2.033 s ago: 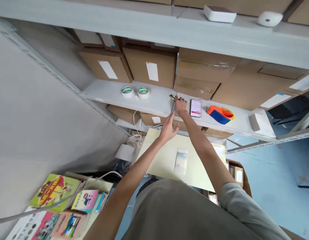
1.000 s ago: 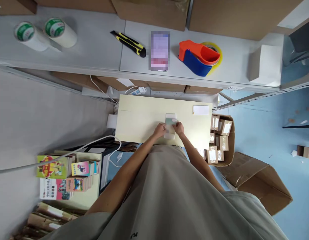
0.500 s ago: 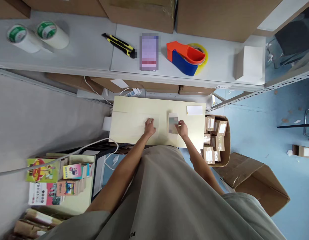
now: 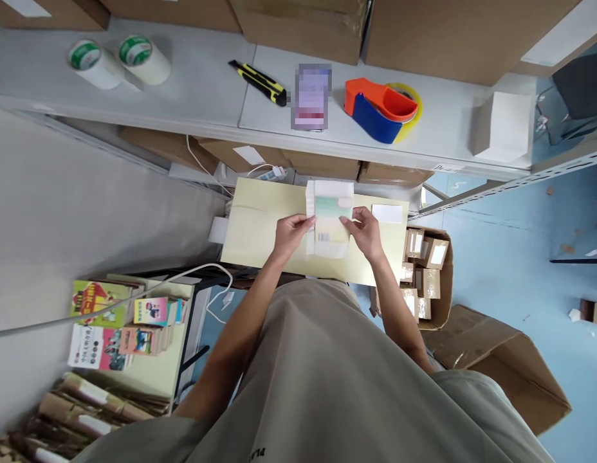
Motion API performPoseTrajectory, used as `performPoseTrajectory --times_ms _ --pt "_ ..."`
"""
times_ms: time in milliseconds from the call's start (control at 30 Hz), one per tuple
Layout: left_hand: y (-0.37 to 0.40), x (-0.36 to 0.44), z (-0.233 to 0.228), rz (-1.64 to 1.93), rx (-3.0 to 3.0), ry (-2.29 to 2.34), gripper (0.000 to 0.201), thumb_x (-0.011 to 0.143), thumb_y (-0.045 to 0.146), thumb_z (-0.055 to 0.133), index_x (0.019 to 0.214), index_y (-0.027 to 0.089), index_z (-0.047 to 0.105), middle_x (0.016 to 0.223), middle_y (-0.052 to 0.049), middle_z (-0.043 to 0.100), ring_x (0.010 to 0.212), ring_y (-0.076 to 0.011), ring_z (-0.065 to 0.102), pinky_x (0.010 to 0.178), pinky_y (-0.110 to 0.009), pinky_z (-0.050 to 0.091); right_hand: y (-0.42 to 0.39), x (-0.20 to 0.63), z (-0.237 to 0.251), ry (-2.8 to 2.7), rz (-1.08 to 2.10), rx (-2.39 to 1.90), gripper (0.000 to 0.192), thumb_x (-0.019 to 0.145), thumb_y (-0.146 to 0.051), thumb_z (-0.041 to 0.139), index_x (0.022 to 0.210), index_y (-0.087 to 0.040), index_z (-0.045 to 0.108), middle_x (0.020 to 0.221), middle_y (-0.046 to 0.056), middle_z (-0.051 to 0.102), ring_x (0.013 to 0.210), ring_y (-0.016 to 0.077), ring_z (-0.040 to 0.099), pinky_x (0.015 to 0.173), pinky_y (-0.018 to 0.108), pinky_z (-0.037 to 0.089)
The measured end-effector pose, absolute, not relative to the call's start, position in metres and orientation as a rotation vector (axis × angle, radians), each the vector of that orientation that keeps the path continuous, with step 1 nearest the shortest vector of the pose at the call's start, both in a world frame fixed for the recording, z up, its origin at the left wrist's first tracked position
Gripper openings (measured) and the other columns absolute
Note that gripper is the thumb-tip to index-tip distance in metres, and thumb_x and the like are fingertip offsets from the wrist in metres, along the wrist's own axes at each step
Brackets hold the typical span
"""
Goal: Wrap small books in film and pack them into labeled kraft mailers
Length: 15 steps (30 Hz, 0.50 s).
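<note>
Over the cream-coloured table [image 4: 260, 222], a flat book [image 4: 333, 222] with a green-to-pale-yellow cover and a barcode lies against a whitish translucent wrap [image 4: 332, 188]. Whether it is inside the wrap or on top of it I cannot tell. My left hand [image 4: 289, 236] pinches the left edge of the wrap between thumb and fingers. On the other side, my right hand [image 4: 367, 233] has thumb and fingers closed at the right edge of the book and wrap. A small white paper pad [image 4: 386, 213] lies just right of my right hand.
On the shelf stand tape rolls [image 4: 144, 61], a box cutter [image 4: 258, 82], a blurred phone [image 4: 312, 96], a tape dispenser [image 4: 380, 109] and a white paper stack [image 4: 504, 125]. A carton of small parcels [image 4: 446, 276] is at right, books [image 4: 100, 302] at left, with a cable [image 4: 158, 283] crossing.
The book and wrap now sit together between both hands. My left hand has risen from the tabletop to the wrap's left edge; my right hand has shifted slightly up. The view has shifted a little.
</note>
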<state>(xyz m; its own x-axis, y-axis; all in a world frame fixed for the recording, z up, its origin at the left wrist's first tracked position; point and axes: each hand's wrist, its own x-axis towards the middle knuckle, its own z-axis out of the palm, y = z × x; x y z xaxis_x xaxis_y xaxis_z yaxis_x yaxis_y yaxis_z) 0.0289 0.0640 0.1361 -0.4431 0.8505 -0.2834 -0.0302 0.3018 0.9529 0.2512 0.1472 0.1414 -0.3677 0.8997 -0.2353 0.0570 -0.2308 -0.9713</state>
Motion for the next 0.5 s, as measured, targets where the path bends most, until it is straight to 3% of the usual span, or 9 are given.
performPoseTrajectory --times_ms 267,367,500 --pt "0.052 0.024 0.151 1.436 0.735 1.920 0.055 0.081 0.073 0.091 0.089 0.020 0.083 0.089 -0.007 0.085 0.087 -0.0252 0.080 0.073 -0.031 0.062 0.140 0.213 0.136 -1.330 1.647 -1.164 0.067 0.085 -0.085 0.086 0.111 -0.026 0.068 0.107 0.005 0.082 0.085 0.0194 0.076 0.074 0.033 0.062" --pt "0.048 0.020 0.155 1.482 0.701 2.011 0.043 0.085 0.062 0.092 0.087 0.020 0.081 0.085 -0.006 0.084 0.081 -0.0227 0.079 0.068 -0.028 0.060 0.134 0.200 0.142 -1.333 1.483 -1.202 0.063 0.090 -0.083 0.084 0.117 -0.027 0.073 0.120 0.010 0.084 0.104 0.0250 0.081 0.088 0.039 0.069" --pt "0.044 0.013 0.163 1.541 0.775 2.109 0.030 0.093 0.050 0.089 0.089 0.021 0.082 0.072 -0.002 0.079 0.069 -0.0184 0.075 0.066 -0.027 0.058 0.113 0.175 0.161 -1.377 1.349 -1.172 0.056 0.101 -0.079 0.075 0.122 -0.028 0.081 0.149 0.013 0.079 0.140 0.0315 0.075 0.115 0.051 0.067"
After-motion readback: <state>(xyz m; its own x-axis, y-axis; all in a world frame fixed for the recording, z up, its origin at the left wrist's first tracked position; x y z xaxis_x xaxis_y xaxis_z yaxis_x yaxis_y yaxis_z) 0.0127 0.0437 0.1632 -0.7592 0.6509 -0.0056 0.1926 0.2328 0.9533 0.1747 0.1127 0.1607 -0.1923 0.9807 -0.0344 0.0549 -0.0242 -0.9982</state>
